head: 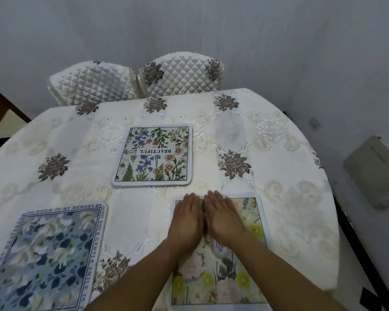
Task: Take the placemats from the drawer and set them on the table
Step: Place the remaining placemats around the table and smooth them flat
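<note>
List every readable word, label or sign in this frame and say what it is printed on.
"BEAUTIFUL": upside down on the square white wildflower placemat.
"WATCH IN MY MEMORY BE...", "...ND YOUR GENTLE SMILE IS": border of the blue floral placemat; the rest is cut off or blurred.
Oval label on the pastel pink-and-yellow floral placemat, under the left hand and right hand: unreadable.
Grey box marking: too blurred.

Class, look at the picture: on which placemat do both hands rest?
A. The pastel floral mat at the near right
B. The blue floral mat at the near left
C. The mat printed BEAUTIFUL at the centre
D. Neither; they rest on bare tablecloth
A: the left hand and right hand lie flat, side by side, on the pastel mat.
</note>
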`<state>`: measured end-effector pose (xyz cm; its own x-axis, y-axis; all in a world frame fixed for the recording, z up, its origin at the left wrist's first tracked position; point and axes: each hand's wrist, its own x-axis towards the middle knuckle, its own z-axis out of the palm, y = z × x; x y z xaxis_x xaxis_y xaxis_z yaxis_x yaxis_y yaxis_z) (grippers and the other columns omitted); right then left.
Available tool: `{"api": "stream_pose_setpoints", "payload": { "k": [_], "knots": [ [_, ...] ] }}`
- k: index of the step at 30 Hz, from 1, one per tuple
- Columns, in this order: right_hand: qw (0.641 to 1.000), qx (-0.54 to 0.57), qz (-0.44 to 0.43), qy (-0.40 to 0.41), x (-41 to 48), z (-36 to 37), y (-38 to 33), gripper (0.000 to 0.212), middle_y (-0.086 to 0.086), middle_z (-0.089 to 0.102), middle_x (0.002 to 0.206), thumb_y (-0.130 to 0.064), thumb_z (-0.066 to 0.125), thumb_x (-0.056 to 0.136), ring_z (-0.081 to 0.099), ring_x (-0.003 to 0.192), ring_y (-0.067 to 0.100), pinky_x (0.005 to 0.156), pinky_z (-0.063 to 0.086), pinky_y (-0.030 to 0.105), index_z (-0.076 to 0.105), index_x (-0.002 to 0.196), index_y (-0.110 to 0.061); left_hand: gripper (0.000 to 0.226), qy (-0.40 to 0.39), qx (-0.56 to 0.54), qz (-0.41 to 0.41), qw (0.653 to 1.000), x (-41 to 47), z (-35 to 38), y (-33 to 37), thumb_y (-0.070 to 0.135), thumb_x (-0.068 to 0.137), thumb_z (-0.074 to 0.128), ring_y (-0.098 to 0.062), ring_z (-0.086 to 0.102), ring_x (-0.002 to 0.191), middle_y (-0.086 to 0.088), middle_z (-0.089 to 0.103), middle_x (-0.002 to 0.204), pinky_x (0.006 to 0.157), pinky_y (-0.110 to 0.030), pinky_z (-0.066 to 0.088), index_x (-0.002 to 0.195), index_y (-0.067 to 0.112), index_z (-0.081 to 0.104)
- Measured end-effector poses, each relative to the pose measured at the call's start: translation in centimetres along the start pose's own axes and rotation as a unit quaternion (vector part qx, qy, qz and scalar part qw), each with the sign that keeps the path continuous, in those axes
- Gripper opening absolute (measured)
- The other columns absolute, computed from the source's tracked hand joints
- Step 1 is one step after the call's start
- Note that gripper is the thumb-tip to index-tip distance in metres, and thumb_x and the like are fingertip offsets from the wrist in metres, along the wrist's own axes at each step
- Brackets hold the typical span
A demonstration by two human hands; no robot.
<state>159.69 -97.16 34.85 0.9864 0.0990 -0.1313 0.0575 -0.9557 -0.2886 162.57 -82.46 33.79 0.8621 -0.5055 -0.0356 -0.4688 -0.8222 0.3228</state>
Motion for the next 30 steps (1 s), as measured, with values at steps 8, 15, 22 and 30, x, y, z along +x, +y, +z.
{"api": "stream_pose_setpoints", "payload": {
  "k": [8,15,22,30],
  "knots": [
    [0.999,-0.019,0.011,0.041,2.9,3.1,1.4,0.063,0.006,0.019,0.159,-0.044,0.013,0.098,0.005,0.148,0.018,0.117,0.002,0.040,0.018,0.152,-0.012,0.058,-0.019,0.033,0.054,0.998,2.9,2.3,-3.9,0.039,0.100,0.013,-0.015,0.002,0.148,-0.005,0.015,0.160,0.121,-0.036,0.001,0.153,0.014,0.014],
    [0.994,-0.016,0.086,0.059,-0.9,2.0,7.6,0.064,0.006,0.009,0.161,-0.044,0.019,0.098,-0.007,0.148,0.017,0.119,0.002,0.039,0.007,0.153,-0.013,0.057,-0.021,0.020,0.011,1.000,1.3,1.0,-7.5,0.043,0.102,0.011,-0.012,-0.010,0.147,0.003,0.003,0.160,0.119,-0.041,-0.006,0.153,0.020,0.008],
    [0.992,-0.025,0.119,0.043,-1.4,1.3,8.0,0.068,0.011,0.010,0.160,-0.045,0.016,0.095,-0.005,0.147,0.019,0.119,0.000,0.038,0.010,0.152,-0.010,0.060,-0.020,0.018,-0.063,0.998,0.0,1.0,-6.3,0.041,0.101,0.012,-0.023,-0.002,0.148,-0.009,0.007,0.161,0.119,-0.049,-0.002,0.153,0.011,0.007],
    [1.000,0.001,-0.026,-0.014,-9.5,5.2,-3.7,0.066,0.011,0.016,0.159,-0.040,0.033,0.095,0.007,0.148,0.026,0.114,0.009,0.045,0.018,0.151,-0.009,0.061,-0.040,0.022,-0.072,0.996,-11.5,4.4,1.4,0.030,0.092,0.030,-0.030,0.008,0.146,-0.023,0.035,0.150,0.113,-0.053,0.012,0.145,0.000,0.025]
  ]
}}
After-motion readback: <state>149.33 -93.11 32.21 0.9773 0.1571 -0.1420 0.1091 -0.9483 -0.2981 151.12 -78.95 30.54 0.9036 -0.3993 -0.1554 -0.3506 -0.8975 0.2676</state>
